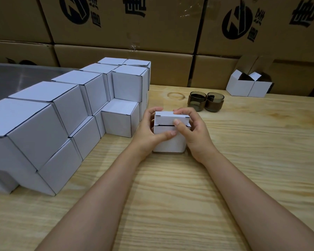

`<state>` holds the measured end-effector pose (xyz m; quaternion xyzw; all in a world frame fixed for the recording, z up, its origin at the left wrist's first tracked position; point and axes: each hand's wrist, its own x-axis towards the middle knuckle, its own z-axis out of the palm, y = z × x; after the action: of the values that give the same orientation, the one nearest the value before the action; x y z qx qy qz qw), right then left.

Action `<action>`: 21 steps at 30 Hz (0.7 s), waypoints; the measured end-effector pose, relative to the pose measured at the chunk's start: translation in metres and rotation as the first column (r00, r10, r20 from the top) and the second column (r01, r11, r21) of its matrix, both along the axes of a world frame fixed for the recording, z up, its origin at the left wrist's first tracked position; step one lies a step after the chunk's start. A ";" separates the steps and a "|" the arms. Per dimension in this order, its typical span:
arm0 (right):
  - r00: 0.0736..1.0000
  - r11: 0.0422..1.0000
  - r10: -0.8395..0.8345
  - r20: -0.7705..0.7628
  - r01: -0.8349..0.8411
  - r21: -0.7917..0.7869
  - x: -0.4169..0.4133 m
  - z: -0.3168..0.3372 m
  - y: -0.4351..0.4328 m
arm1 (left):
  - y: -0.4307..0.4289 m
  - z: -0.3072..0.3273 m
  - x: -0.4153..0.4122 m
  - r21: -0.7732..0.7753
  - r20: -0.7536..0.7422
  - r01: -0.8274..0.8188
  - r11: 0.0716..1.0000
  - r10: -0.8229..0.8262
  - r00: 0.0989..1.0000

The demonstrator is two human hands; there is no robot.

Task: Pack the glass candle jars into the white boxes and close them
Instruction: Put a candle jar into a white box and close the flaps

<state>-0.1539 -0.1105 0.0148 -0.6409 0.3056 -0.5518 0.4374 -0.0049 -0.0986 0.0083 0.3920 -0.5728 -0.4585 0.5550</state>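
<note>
Two bare hands meet around a small white cardboard box [169,134] that stands on the pale wooden table [188,196], roughly at its middle. The left hand [149,131] wraps the box's left side, its fingers curled over the far top edge and its thumb laid flat across the front face. The right hand [192,131] holds the right side, fingers bent over the lid's far edge and thumb pressing on the lid's front lip. That lid is folded down but not fully tucked: a thin dark slit shows between its front flap and the box wall. What is inside the box I cannot tell. Just beyond the hands, to the right, two smoky brown glass candle jars [206,101] stand upright side by side, touching or nearly so, on the bare wood. Farther back at the right, near the wall of cartons, two open white boxes [248,87] sit together with their flaps raised. Along the left, a long stepped stack of closed white boxes [62,113] runs from the near edge to the back, two layers high; its nearest end box sits just beside the left hand. Behind everything, large brown corrugated cartons [134,33] printed with black logos are piled up, and a grey metal surface [16,77] shows behind the stack at far left.
</note>
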 end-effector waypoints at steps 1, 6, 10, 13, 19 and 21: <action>1.000 1.000 0.002 -0.008 -0.002 0.001 -0.001 0.000 0.000 | 0.000 0.000 0.001 -0.004 0.013 -0.001 1.000 0.001 1.000; 0.998 0.999 0.041 -0.038 -0.040 0.025 -0.005 -0.001 -0.002 | -0.001 -0.002 0.002 0.007 0.040 0.006 1.000 -0.006 0.999; 0.996 0.995 0.078 -0.038 -0.076 0.061 -0.008 -0.001 -0.004 | -0.002 -0.002 0.002 0.006 0.049 0.004 1.000 -0.004 0.999; 0.997 0.994 0.081 0.011 -0.081 0.077 -0.008 -0.001 -0.005 | -0.002 -0.002 0.003 0.001 0.069 0.017 1.000 -0.017 0.997; 0.993 0.988 0.108 0.057 -0.114 0.107 -0.009 -0.001 -0.006 | -0.003 -0.003 0.005 -0.007 0.095 0.034 0.999 -0.033 0.995; 0.991 0.986 0.117 0.056 -0.123 0.115 -0.010 -0.001 -0.006 | -0.003 -0.003 0.005 -0.017 0.097 0.032 0.999 -0.030 0.995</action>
<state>-0.1642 -0.1169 0.0136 -0.6174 0.2875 -0.5210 0.5145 -0.0002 -0.1017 0.0052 0.3997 -0.6092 -0.4421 0.5231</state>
